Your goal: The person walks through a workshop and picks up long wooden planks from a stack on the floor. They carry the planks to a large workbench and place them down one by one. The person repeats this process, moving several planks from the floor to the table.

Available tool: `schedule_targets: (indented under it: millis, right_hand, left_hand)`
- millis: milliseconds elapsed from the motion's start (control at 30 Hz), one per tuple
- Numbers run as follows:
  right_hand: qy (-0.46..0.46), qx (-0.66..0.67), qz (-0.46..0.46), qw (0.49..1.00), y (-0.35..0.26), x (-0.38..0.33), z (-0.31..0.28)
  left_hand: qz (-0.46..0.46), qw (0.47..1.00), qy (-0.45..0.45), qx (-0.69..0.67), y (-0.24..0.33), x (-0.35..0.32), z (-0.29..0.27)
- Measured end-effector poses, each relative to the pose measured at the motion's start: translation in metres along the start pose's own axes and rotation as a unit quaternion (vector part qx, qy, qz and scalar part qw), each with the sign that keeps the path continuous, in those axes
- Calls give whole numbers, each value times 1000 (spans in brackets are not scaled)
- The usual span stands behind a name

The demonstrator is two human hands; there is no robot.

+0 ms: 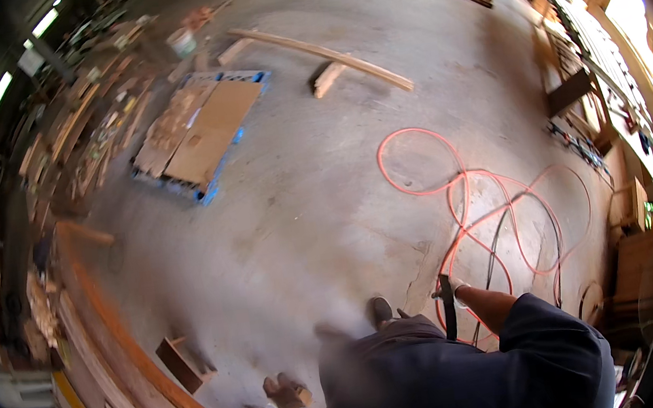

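Note:
My right hand [450, 292], in a grey glove, is closed around a narrow dark tool [449, 315] that hangs down beside my right leg. It is over the near edge of a tangle of orange hose [469, 203] lying in loops on the concrete floor. My left hand [284, 393], also gloved, hangs low at my left side with the fingers curled; whether it holds anything is unclear. It is close to a long reddish plank [127, 342] and something yellow on the floor. My shoe [379, 310] shows between the hands.
A blue pallet [200, 138] covered with cardboard and board sheets lies ahead left. A long pale plank [325, 57] rests across short blocks farther off. A small open wooden box [185, 364] sits near the reddish plank. Stacked timber lines the left; wooden frames and furniture line the right.

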State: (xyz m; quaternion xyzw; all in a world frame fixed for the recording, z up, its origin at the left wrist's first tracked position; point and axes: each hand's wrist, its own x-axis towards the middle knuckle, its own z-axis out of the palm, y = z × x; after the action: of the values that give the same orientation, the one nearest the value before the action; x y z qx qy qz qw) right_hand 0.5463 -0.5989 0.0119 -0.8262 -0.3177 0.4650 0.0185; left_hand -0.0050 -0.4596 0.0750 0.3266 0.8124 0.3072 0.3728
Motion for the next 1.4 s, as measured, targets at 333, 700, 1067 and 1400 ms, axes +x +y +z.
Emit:
schedule_targets:
  millis: [333,700,1067,1400]
  right_hand:
    - [-5,232,176,957,-6,1,-45]
    - [20,396,232,888,-63,44,-114]
    - [36,395,234,888,-62,172,-260]
    - [137,387,122,903,-67,337,-481]
  left_hand:
    - [-245,930,-273,6,58,86,126]
    - [213,810,-466,285,137,288,357]
    - [255,825,-485,140,302,291,557]
    - [300,576,-510,564,433,95,554]
